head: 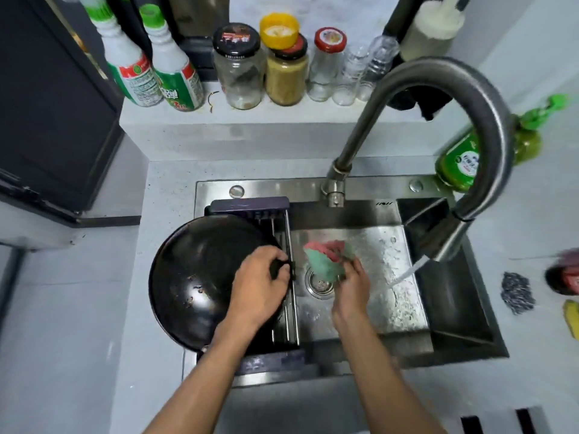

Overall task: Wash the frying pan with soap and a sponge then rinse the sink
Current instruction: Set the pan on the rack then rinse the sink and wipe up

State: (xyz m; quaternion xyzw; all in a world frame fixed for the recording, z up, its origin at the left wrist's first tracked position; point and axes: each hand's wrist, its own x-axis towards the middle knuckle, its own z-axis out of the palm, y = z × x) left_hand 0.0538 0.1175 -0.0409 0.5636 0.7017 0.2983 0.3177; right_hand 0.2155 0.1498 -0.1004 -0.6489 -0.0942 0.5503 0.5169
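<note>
A black frying pan [191, 274] sits on the rack at the left end of the steel sink [369, 311], with brown bits inside it. My left hand [258, 289] grips the pan's short black handle at its right rim. Over the drain [319, 281], my right hand [351, 289] pinches a green and pink sponge cloth [326, 256]. Water streams from the faucet head [445, 242] into the right part of the basin. A green dish soap bottle [459, 164] stands at the sink's back right corner.
Two spray bottles [156, 64], several jars [285, 67] and small clear bottles line the ledge behind the sink. A steel wool pad [517, 296] and a yellow object [571, 317] lie on the counter to the right. A dark cabinet [47, 104] stands at left.
</note>
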